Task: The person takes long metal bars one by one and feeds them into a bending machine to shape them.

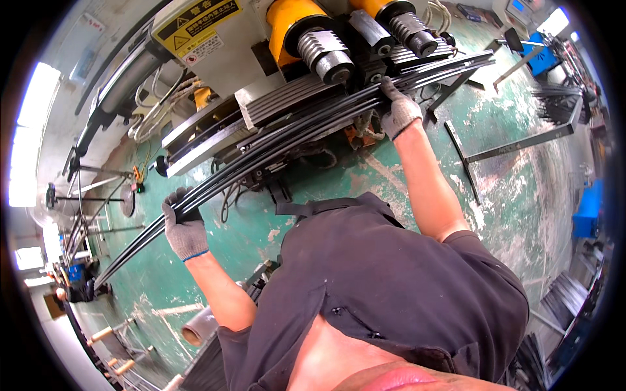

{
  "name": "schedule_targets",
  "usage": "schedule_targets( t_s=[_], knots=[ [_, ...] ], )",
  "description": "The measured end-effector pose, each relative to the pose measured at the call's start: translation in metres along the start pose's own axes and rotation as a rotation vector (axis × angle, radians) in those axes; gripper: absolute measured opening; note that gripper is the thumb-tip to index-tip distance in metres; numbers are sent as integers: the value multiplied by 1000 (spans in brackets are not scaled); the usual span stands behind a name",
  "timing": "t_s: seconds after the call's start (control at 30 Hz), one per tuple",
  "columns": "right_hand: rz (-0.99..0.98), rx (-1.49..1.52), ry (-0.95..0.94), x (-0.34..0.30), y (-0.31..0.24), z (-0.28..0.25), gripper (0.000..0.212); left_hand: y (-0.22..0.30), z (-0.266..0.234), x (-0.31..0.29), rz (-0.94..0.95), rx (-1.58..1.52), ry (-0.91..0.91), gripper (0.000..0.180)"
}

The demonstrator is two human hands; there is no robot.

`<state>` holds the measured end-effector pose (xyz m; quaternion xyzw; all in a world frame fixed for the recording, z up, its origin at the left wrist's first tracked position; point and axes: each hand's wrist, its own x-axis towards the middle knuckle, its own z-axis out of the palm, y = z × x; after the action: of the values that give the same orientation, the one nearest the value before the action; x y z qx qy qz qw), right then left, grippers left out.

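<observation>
A bundle of long, thin black metal rods [287, 135] stretches across in front of me, from low on the left to higher on the right. My left hand [185, 225], in a grey work glove, is closed around the bundle toward its left end, fingers wrapped over the top. Farther right, my gloved right hand [400, 112] grips the same rods from the near side; some of its fingers are hidden behind them. Just beyond the bundle stands a machine with two orange heads [287, 26] and ribbed metal spindles [324, 53].
A warning label [199, 26] is on the machine's pale housing. To the right, a metal stand [521, 144] rests on the worn green floor [339, 176], with more dark rods [561, 104] behind it. A cardboard tube [199, 329] lies low on the left, beside a fan [59, 202] farther off.
</observation>
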<state>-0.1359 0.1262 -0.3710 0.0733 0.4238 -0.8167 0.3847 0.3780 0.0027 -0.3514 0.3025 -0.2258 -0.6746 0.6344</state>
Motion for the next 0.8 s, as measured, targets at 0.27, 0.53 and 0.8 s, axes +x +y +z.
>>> schedule_targets(
  t_s=[0.27, 0.53, 0.8],
  knots=[
    [33, -5, 194, -10, 28, 65, 47, -15, -17, 71, -58, 79, 248, 46],
    [-111, -126, 28, -6, 48, 69, 38, -73, 41, 73, -198, 12, 274, 40],
    [-187, -1059, 85, 32, 49, 71, 36, -74, 35, 83, -351, -300, -23, 37]
  ],
)
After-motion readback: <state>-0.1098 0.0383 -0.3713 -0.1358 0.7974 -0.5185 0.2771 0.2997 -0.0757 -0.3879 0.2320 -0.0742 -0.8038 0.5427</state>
